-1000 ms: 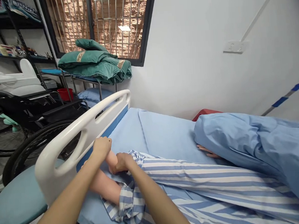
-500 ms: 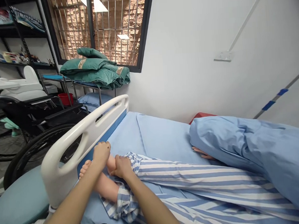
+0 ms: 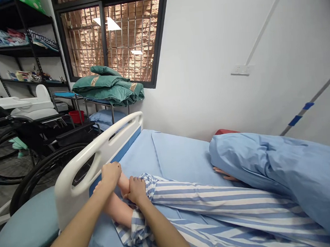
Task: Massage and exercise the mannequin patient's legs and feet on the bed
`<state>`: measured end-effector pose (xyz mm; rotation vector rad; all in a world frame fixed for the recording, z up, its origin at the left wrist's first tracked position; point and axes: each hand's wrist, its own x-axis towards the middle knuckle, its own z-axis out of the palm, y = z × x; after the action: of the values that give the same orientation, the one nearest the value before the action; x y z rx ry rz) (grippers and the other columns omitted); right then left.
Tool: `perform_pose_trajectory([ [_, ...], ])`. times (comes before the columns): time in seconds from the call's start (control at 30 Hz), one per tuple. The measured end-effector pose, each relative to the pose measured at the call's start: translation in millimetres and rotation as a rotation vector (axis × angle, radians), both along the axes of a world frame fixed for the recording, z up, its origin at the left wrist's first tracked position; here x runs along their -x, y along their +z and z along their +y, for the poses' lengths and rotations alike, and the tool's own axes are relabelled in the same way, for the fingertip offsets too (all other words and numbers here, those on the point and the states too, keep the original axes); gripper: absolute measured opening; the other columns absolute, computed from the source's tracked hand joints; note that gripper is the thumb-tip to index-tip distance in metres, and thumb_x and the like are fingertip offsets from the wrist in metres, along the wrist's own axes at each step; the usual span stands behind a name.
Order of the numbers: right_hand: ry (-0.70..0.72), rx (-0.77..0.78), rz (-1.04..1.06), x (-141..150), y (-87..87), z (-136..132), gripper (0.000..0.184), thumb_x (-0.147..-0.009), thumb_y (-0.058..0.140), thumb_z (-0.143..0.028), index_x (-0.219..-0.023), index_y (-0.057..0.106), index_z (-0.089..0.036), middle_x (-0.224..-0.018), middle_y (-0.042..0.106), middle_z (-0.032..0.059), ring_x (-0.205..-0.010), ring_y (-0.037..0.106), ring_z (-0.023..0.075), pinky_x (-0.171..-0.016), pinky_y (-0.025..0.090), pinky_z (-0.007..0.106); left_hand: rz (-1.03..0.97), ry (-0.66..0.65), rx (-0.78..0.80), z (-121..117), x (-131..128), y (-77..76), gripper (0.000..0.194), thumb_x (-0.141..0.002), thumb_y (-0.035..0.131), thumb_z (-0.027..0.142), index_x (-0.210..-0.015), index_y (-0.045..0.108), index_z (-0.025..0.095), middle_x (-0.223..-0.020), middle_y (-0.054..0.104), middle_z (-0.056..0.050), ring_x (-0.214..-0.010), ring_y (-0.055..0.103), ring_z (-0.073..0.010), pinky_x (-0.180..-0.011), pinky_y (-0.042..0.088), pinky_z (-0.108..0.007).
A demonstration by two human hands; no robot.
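A mannequin in blue-and-white striped trousers [image 3: 214, 206] lies on a bed with a light blue sheet [image 3: 178, 156]. My left hand [image 3: 110, 176] is closed over the mannequin's upper foot [image 3: 124, 182] near the toes. My right hand [image 3: 135, 189] grips the same leg at the ankle, right at the trouser cuff. The other bare lower leg [image 3: 117, 212] lies beneath my hands. A blue quilt [image 3: 282, 168] covers the upper body, and a mannequin hand [image 3: 225, 173] pokes out under its edge.
The white bed footboard rail [image 3: 99, 150] stands just left of my hands. Beyond it are a wheelchair [image 3: 43, 146], a teal cushioned seat [image 3: 26, 225], a trolley with folded green quilts [image 3: 109, 86], a red bucket [image 3: 76, 116] and black shelving [image 3: 18, 54].
My hands and the foot they hold have dropped slightly toward the mattress. The view has tilted upward, so more of the window and shelves shows.
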<state>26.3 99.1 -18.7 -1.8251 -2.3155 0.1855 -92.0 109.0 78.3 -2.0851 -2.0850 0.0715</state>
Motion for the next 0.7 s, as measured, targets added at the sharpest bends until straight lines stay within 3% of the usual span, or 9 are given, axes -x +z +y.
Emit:
perform_pose_trajectory([
  [0.4,0.011,-0.008,-0.002,0,-6.5,8,0.063,-0.052,0.071,-0.055,-0.098,0.052,-0.016,-0.097,0.061,0.0113,-0.092,0.055,0.0284,-0.082,0.038,0.041,0.065,-0.059,0.152,42,-14,-11.5,0.028,-0.075,0.043,0.006,-0.086,0.069,0.008,-0.082,0.068,-0.018,-0.076,0.064,-0.0246,-0.067,0.047,-0.035],
  [0.6,0.016,-0.006,-0.008,-1,-6.2,9,0.062,-0.053,0.071,-0.055,-0.097,0.052,-0.016,-0.096,0.061,0.0113,-0.091,0.055,0.0282,-0.08,0.039,0.04,0.011,-0.097,0.06,37,-13,-18.1,0.031,-0.082,0.037,0.013,-0.095,0.065,0.012,-0.089,0.066,-0.017,-0.084,0.062,-0.023,-0.07,0.045,-0.032],
  [0.7,0.011,-0.011,-0.012,0,-5.8,8,0.062,-0.053,0.071,-0.055,-0.097,0.051,-0.017,-0.096,0.061,0.0112,-0.091,0.055,0.0276,-0.08,0.039,0.04,-0.028,-0.068,-0.063,28,-13,-24.3,0.034,-0.084,0.031,0.017,-0.096,0.062,0.01,-0.087,0.064,-0.018,-0.081,0.061,-0.0248,-0.067,0.044,-0.033],
])
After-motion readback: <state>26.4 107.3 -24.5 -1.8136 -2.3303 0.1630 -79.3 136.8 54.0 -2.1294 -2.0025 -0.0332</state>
